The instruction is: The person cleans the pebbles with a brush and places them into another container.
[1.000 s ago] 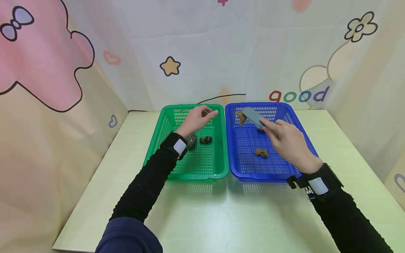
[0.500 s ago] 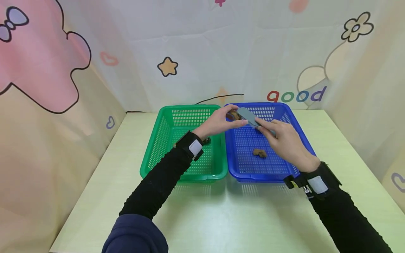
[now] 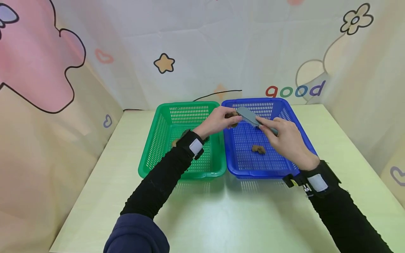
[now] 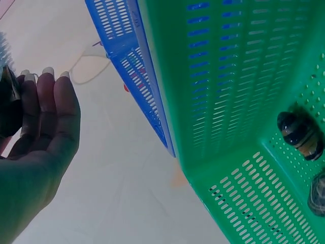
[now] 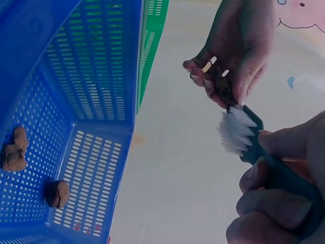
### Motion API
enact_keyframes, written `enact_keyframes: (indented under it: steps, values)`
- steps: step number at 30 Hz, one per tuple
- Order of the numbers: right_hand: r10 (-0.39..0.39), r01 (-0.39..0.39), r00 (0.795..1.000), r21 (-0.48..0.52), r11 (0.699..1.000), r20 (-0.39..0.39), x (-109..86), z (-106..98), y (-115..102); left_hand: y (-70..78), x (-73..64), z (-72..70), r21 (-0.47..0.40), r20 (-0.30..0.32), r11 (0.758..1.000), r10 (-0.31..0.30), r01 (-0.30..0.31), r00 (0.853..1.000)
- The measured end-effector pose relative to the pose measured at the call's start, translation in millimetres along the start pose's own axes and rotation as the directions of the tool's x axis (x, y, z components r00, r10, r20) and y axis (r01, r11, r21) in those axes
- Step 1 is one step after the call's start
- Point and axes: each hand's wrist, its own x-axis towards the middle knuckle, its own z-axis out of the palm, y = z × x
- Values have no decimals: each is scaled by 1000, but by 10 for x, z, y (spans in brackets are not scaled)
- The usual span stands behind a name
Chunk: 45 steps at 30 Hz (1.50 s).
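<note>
My left hand (image 3: 218,121) pinches a brown, irregular stone-like lump (image 5: 222,89) above the inner rims of two baskets. My right hand (image 3: 284,140) grips the handle of a grey-blue brush (image 3: 248,115). Its white bristles (image 5: 236,129) meet the lump at the left fingertips in the right wrist view. A knobbly brown lump (image 3: 258,149) lies in the blue basket (image 3: 243,174), and a rounded brown one (image 5: 58,193) sits near its far end. Inside the green basket (image 3: 190,104) are a dark banded stone (image 4: 299,134) and a grey veined stone (image 4: 318,194).
Both baskets stand side by side on a pale table (image 3: 202,214), toward its back edge. Behind them hangs a printed curtain (image 3: 202,52). A tan piece (image 3: 174,142) in the green basket is partly covered by my left wrist.
My left hand has moved right from over the green basket and taken hold of the brown lump that was beside the brush tip. The right hand stays nearly in place, holding the brush.
</note>
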Motion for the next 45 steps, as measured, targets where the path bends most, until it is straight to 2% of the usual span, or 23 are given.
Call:
enact_keyframes:
  steps: [5,10,13,15,17,19,22,25,30,34,37,40,43,45]
  values:
    - [17,-17,1000,-25,1000,-13,-11,14,-3,-13,-34,-3,-8,-5,1000,15,-15,1000]
    - [43,-44,999,-31,999,-7,-20,13,-17,-30,-84,-11,-41,24,999,32,-31,999]
    - [77,-77,997,-41,996,-9,-22,15,-6,-2,-115,3,-45,106,997,60,-55,993]
    - [106,-107,994,-45,993,-23,-25,15,18,39,-129,31,-31,189,997,82,-77,979]
    - [127,-129,991,-46,991,-43,-36,16,66,68,-131,62,-14,242,996,92,-92,966]
    - [138,-140,989,-34,990,-55,-48,14,110,81,-136,79,0,225,998,64,-65,972]
    - [141,-142,989,-24,990,-48,-69,3,156,61,-148,72,-12,119,1000,-3,4,993]
    - [139,-140,989,-24,990,-45,-79,-18,176,48,-162,51,-29,50,998,-49,51,998]
    - [132,-134,989,-27,991,-65,-72,-57,170,86,-119,52,-12,30,996,-83,83,996]
    - [134,-136,989,-32,990,-68,-72,-93,183,148,-11,112,79,68,991,-118,112,991]
    - [144,-147,987,-37,988,-64,-83,-117,201,173,87,186,186,146,976,-138,110,980]
    - [156,-159,986,-37,987,-65,-101,-145,217,182,196,279,262,236,960,-160,95,959]
    - [163,-166,984,-35,985,-68,-117,-168,226,181,305,377,318,318,944,-193,88,928]
    - [168,-171,983,-37,985,-71,-126,-180,232,177,373,438,341,373,935,-228,96,899]
